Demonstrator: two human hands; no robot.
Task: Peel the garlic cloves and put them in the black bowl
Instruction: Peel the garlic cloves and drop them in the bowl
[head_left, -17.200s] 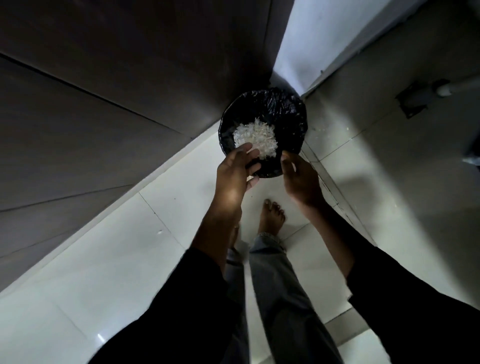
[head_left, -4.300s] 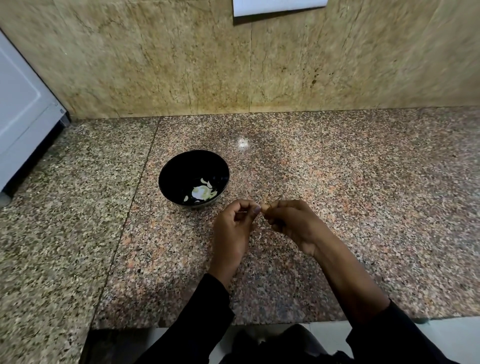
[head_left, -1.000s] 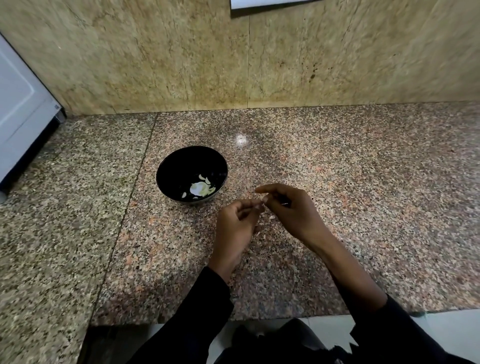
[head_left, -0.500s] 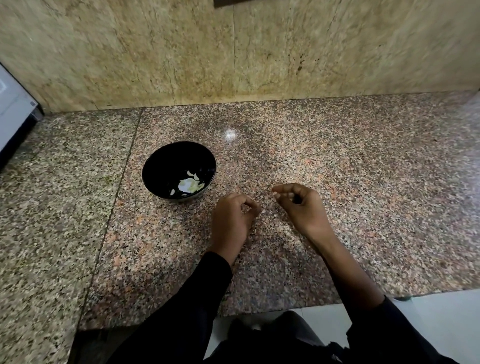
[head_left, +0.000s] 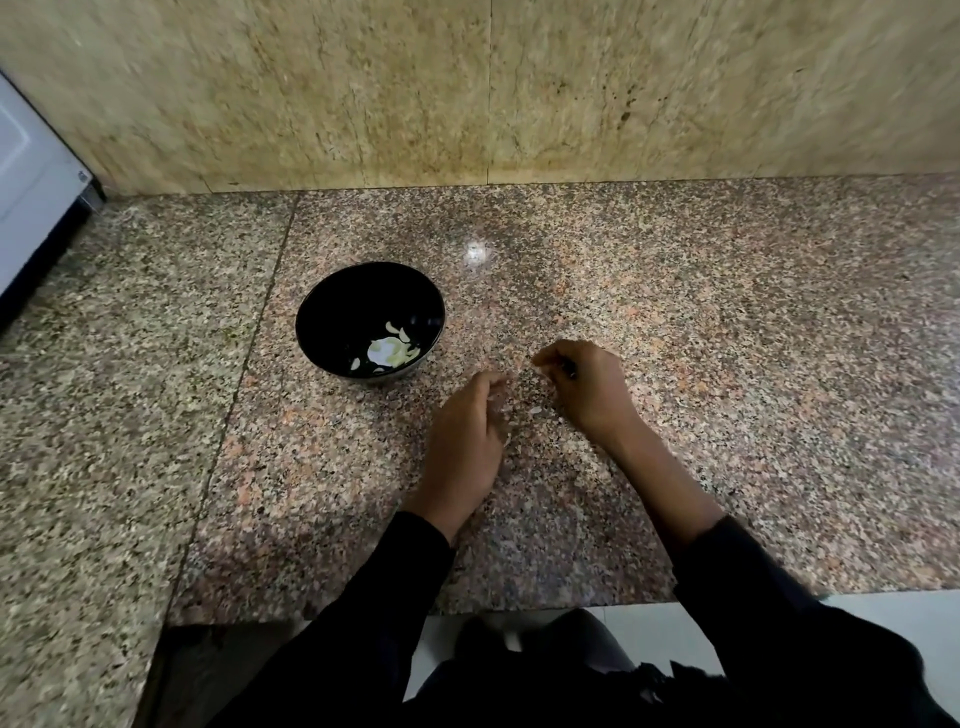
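Now the two hands are apart on the table, where a second ago they met fingertip to fingertip over a small piece; half a second ago they had already begun to separate. The left hand (head_left: 467, 431) lies at about six o'clock from the black bowl (head_left: 370, 318), its fingers curled, and blur hides whether it holds anything. The right hand (head_left: 587, 384), at about four o'clock from the bowl, has thumb and forefinger curled together, seemingly on a pale scrap, though this too is unclear. A pale fleck (head_left: 536, 410) lies on the table (head_left: 727, 338) between the hands. Peeled garlic cloves (head_left: 389, 351) sit in the bowl's bottom. This parting suggests a skin has just come away, so a clove may be ready to drop in. No writing or brand is readable anywhere.
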